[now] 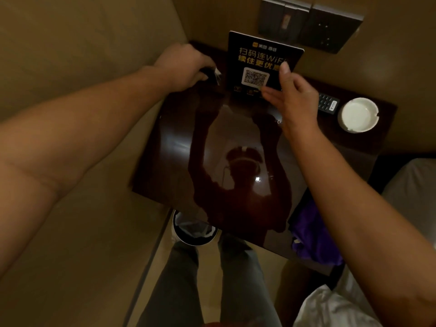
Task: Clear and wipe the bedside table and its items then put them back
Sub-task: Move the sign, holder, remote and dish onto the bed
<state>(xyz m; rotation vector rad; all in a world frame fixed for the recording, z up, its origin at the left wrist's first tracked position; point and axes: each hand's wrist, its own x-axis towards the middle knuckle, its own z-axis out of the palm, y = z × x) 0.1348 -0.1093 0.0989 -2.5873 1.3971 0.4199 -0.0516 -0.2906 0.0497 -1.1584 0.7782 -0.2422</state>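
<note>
Waste bin (194,228) sits on the floor at the near-left edge of the bedside table (179,147), half hidden under the tabletop; it has a dark liner bag and some pale crumpled stuff inside, too dim to identify. White ashtray (358,114) on the far right of the table, bowl looks bare. Just left of it, touching or nearly so, a black remote (328,102) with a small white label, text too small to read.

Black sign card (262,62) stands tilted at the back of the table under the wall switch panel (309,24). Readable on it: "扫码连WiFi" in white, a yellow line below starting "续住更优", a yellow logo with small text at top, and a white QR code in the middle.

Right hand (295,95) is on the card's right edge, fingers straight, thumb up across the card face, index tip at the lower edge by the QR code. Left hand (186,64) is curled round a small dark item with a white bit sticking out, at the back-left corner of the table; item not identifiable. Hands are apart, card between them.

Purple cloth (313,234) lies at the table's near-right side.
</note>
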